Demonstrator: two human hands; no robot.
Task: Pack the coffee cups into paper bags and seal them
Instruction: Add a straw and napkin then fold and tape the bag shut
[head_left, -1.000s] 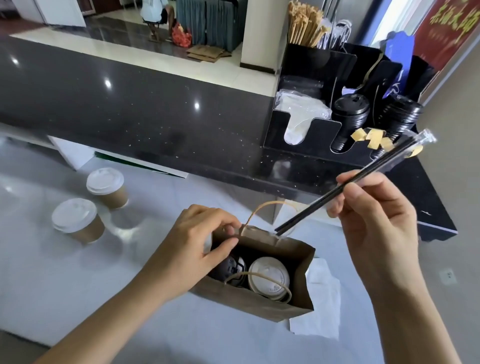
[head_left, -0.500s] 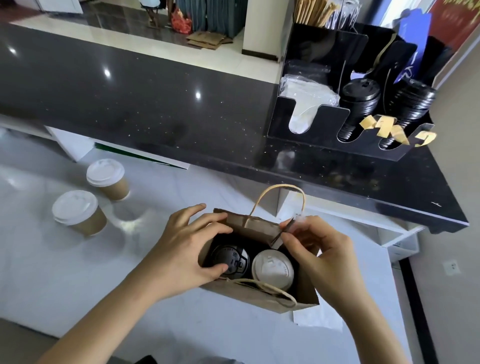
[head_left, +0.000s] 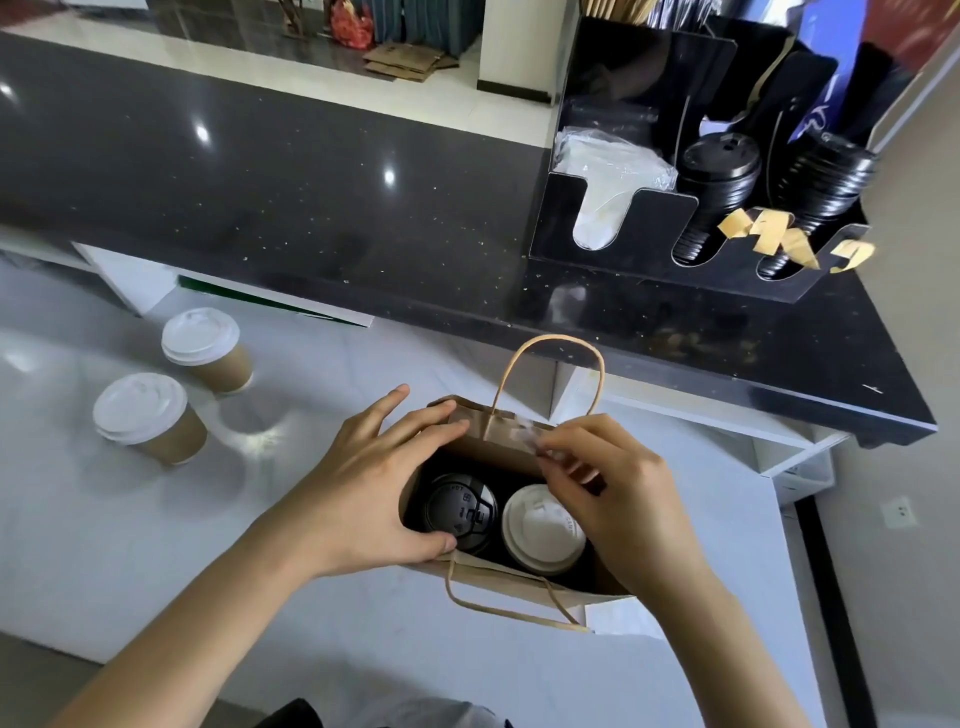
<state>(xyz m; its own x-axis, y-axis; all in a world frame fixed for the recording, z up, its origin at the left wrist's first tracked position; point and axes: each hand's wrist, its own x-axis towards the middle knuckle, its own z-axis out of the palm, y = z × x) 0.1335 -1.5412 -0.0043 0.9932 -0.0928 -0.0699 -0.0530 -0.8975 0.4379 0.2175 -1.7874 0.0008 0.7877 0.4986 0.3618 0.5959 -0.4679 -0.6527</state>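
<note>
Head view: the paper bag (head_left: 511, 584) is standing open near the worktop's (head_left: 130, 545) front edge, holding a black-lidded cup (head_left: 460, 514) and a white-lidded cup (head_left: 540, 527). The left hand (head_left: 363, 493) is gripping the bag's left rim; the right hand (head_left: 613, 488) is pinching a wrapped straw (head_left: 527, 434) at the far rim.

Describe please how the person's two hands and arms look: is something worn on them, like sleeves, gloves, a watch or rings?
Both forearms are bare as far as the picture shows; no sleeve reaches them. The left hand and the right hand wear no gloves. No watch, bracelet or ring shows on either wrist or on the fingers in view. The nails look short and unpainted.
</note>
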